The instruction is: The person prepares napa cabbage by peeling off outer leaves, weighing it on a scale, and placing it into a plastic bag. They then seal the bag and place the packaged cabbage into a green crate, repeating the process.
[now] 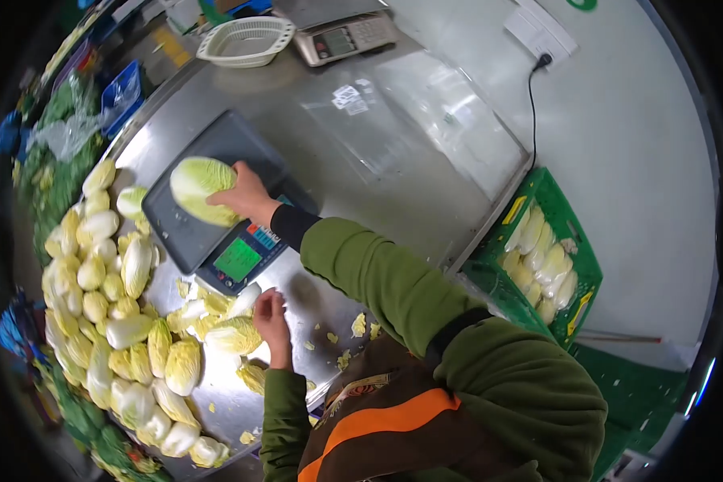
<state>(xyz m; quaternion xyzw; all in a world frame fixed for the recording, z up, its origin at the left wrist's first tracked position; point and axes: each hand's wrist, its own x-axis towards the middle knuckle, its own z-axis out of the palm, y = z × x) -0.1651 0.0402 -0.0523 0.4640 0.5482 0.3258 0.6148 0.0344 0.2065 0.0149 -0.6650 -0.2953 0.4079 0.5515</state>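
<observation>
A pale green napa cabbage (198,189) lies on the grey pan (241,145) of a digital scale with a lit green display (238,259). My right hand (247,193) grips its right side, thumb and fingers spread around it. Lower down, my left hand (273,325) hovers by the table with loosely bent fingers and nothing visible in them. Beside it lie another napa cabbage (234,336) and trimmed yellow leaves (191,315).
A large heap of napa cabbages (96,273) covers the table's left side. Flat plastic bags (361,128) lie on the steel tabletop. At the back stand a white basket (246,40) and a second scale (345,40). A green crate (578,241) at right holds bagged cabbages.
</observation>
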